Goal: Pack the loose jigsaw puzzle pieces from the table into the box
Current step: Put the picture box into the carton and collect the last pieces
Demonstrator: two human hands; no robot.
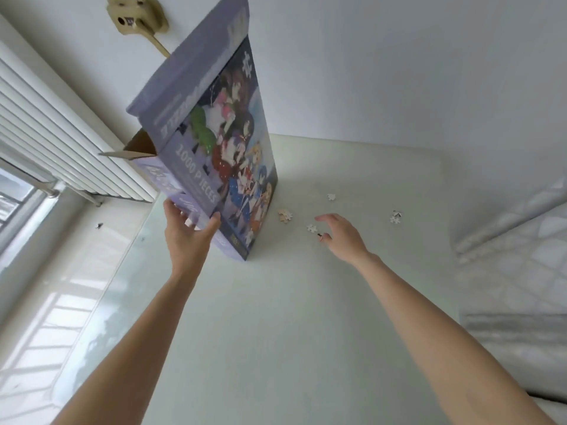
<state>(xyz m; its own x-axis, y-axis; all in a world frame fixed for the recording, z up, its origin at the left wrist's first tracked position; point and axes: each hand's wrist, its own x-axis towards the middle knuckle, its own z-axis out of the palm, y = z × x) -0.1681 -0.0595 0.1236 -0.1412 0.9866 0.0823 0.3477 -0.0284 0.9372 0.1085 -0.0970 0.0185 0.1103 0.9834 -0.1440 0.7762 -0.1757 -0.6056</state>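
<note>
A tall purple puzzle box with a cartoon picture and "1000 PIECES" stands on edge on the pale table, tilted, one end flap open at the left. My left hand grips the box's lower near side. My right hand hovers low over the table, fingers spread, a small dark bit under the fingers. Loose puzzle pieces lie near it: one white piece at the fingertips, a tan cluster, one farther back, and two at the right.
A white radiator runs along the left wall beside a window. A beige wall fitting sits behind the box. A quilted mattress borders the table's right edge. White walls stand behind the table.
</note>
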